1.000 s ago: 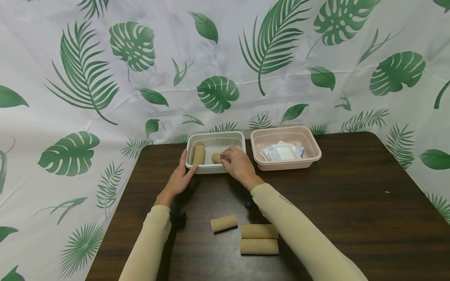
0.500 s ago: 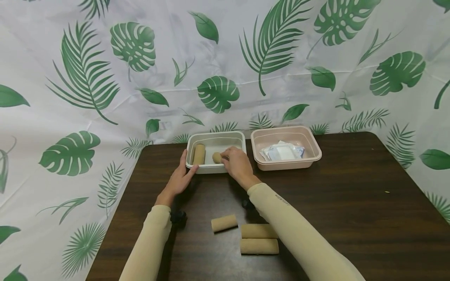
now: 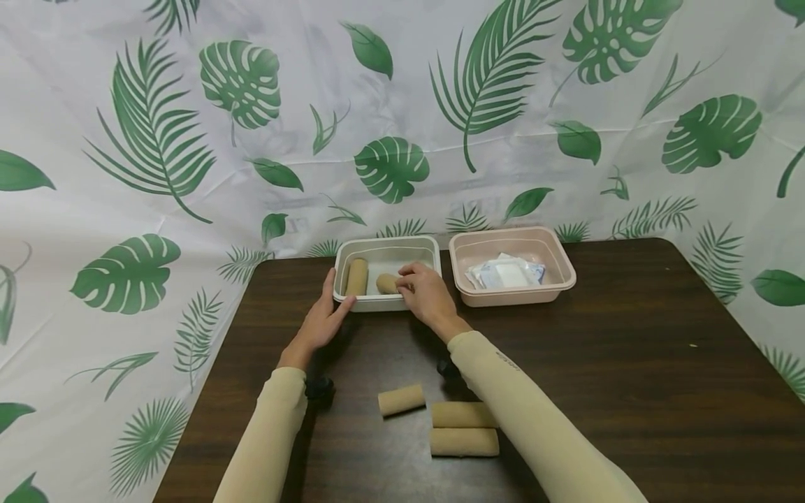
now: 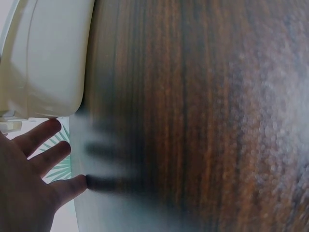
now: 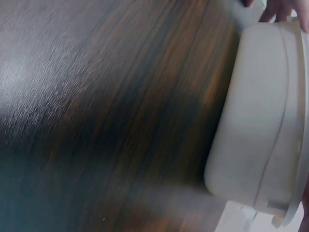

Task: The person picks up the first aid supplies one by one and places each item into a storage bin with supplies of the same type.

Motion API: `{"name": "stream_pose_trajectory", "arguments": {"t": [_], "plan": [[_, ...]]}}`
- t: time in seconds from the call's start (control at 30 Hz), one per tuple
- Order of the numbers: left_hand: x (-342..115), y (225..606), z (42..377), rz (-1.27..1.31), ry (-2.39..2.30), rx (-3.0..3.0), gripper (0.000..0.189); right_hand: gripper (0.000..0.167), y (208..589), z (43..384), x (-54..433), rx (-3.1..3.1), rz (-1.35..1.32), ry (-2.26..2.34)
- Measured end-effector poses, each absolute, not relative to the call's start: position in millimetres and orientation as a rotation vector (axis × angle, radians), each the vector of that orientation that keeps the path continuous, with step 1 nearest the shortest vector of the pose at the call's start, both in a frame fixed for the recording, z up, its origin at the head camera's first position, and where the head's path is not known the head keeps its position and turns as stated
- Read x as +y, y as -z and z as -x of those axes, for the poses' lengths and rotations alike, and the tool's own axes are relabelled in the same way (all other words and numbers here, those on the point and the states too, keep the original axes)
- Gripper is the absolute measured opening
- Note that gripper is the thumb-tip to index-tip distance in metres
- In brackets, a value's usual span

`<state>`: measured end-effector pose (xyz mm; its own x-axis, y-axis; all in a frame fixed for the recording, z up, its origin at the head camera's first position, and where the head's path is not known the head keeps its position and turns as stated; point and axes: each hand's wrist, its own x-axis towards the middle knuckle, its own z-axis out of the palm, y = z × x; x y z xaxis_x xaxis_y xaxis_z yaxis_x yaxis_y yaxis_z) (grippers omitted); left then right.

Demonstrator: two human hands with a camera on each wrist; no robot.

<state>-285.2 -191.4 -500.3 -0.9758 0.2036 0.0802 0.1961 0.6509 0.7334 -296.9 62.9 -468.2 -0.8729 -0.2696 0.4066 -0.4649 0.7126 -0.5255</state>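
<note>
Cardboard roll inside white tray, just left of my nearer right hand, whose curled fingers pinch its right side; long axis unclear. My left hand, fingers straight, spread, touches tray's near-left corner.

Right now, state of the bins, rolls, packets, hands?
White bin, uncovered
Pink bin, uncovered
White packets, inside pink bin
Binned left roll, lying
Binned right roll, partly hidden
Lone table roll, lying
Paired table rolls, lying parallel
Left hand, touching white bin
Right hand, at binned right roll
</note>
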Motion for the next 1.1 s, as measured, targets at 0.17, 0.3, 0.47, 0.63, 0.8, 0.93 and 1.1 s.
{"name": "stream_pose_trajectory", "arguments": {"t": [0.17, 0.3, 0.47, 0.63, 0.8, 0.93, 1.1], "plan": [[-192.6, 501.5, 285.1, -0.34, -1.276, 2.852, 0.079, 0.013, 465.3, 296.9, 66.1, -2.655, -0.642, -0.888], [-193.9, 503.0, 285.9, -0.343, -1.279, 2.855, 0.08, 0.014, 460.9, 294.7, 66.0, -2.705, -0.612, -0.799], [-194.2, 504.7, 286.5, -0.346, -1.269, 2.858, 0.08, 0.012, 461.4, 293.1, 67.6, -2.673, -0.607, -0.818], [-193.4, 504.8, 286.7, -0.342, -1.261, 2.854, 0.081, 0.016, 462.9, 292.4, 76.4, -2.587, -0.546, -0.948], [-193.1, 505.0, 287.9, -0.343, -1.264, 2.839, 0.081, 0.018, 463.9, 292.3, 91.8, -2.422, -0.563, -1.016], [-192.9, 505.6, 288.0, -0.349, -1.26, 2.838, 0.081, 0.017, 461.2, 287.5, 105.2, -2.331, -0.6, -1.027], [-192.8, 502.9, 285.4, -0.342, -1.275, 2.838, 0.081, 0.017, 452.6, 273.8, 117.3, -2.341, -0.631, -1.082]]}}
